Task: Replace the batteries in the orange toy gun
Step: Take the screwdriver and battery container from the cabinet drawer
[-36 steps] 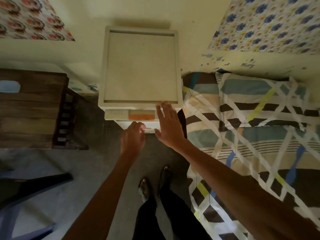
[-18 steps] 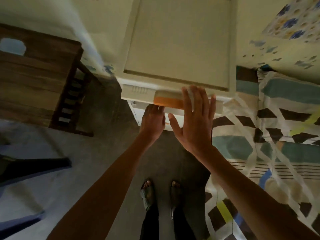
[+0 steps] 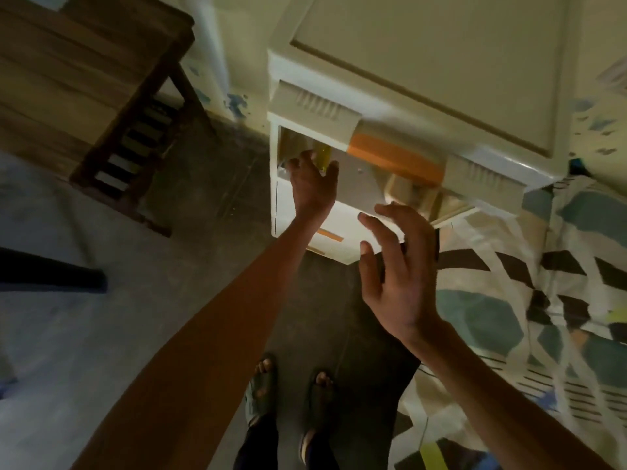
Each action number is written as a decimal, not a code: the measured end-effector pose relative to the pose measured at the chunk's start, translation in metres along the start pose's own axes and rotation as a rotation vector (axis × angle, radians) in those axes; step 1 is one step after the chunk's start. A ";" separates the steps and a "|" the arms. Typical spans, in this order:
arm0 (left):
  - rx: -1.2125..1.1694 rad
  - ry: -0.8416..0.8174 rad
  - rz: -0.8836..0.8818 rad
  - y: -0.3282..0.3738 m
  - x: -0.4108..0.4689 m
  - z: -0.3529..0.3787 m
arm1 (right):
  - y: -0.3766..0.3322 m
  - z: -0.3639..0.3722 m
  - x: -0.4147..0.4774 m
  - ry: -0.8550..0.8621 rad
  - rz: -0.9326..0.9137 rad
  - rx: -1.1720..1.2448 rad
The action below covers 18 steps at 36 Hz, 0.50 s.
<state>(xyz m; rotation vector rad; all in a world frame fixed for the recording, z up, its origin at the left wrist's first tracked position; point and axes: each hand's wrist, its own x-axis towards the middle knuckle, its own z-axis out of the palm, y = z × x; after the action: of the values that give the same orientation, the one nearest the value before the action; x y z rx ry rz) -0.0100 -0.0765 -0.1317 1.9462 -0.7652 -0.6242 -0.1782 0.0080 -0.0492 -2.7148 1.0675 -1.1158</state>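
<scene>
Stage: early; fetching from open drawer (image 3: 342,184), judged.
Left hand (image 3: 314,184): fingers curled around yellowish item (image 3: 323,157), identity unclear.
Right hand (image 3: 397,266): fingers spread, empty.
Toy gun: not visible.
Left: everything.

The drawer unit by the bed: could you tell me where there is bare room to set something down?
The drawer unit's flat top is bare inside its raised rim. The floor between the wooden furniture and the person's feet is also free. The open drawer is crowded: the left hand reaches inside.
</scene>
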 end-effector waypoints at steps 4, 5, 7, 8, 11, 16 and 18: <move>-0.043 0.018 0.032 -0.017 0.008 0.003 | 0.018 0.030 -0.019 -0.151 0.205 -0.097; -0.042 0.016 0.035 -0.017 0.010 0.004 | 0.024 0.036 -0.018 -0.182 0.262 -0.154; -0.007 0.026 0.046 -0.021 0.012 0.007 | 0.038 0.052 -0.016 -0.212 0.349 -0.256; 0.030 0.036 0.065 -0.022 0.014 0.009 | 0.046 0.060 -0.013 -0.221 0.377 -0.297; 0.226 0.075 0.131 -0.021 0.017 0.016 | 0.070 0.081 -0.006 -0.319 0.468 -0.421; 0.377 0.130 0.067 -0.007 0.019 0.020 | 0.102 0.099 0.001 -0.419 0.483 -0.510; 0.365 0.124 0.031 -0.003 0.019 0.020 | 0.106 0.100 0.005 -0.425 0.474 -0.492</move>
<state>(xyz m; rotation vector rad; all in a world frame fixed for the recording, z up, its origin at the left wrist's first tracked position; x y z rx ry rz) -0.0105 -0.1002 -0.1458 2.2757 -0.8753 -0.3579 -0.1755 -0.0987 -0.1480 -2.5816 1.9378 -0.2103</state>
